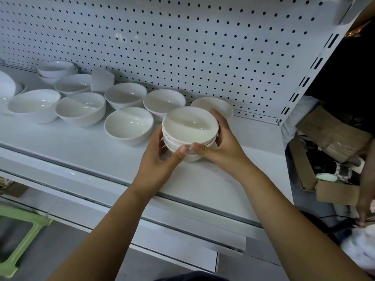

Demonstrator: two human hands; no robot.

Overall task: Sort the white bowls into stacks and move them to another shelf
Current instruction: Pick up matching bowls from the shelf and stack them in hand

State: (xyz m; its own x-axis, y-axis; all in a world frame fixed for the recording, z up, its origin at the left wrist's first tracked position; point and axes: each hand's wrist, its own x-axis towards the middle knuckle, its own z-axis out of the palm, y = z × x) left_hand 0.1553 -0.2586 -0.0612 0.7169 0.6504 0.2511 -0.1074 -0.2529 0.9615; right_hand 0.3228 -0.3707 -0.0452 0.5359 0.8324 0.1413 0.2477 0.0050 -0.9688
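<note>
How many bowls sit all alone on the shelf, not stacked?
7: left front bowl, left back bowl, tilted bowl, middle back bowl, middle front bowl, right back bowl, bowl behind the right hand. More may hide far left.

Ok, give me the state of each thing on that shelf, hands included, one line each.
Stack of white bowls: nested, upright, gripped from both sides.
Left hand: curled round the stack's left side.
Right hand: curled round its right side.
Bowl beside the stack: single, upright, empty.
Bowl at front left: single, empty.
Back-left bowls: stacked, upright.
</note>
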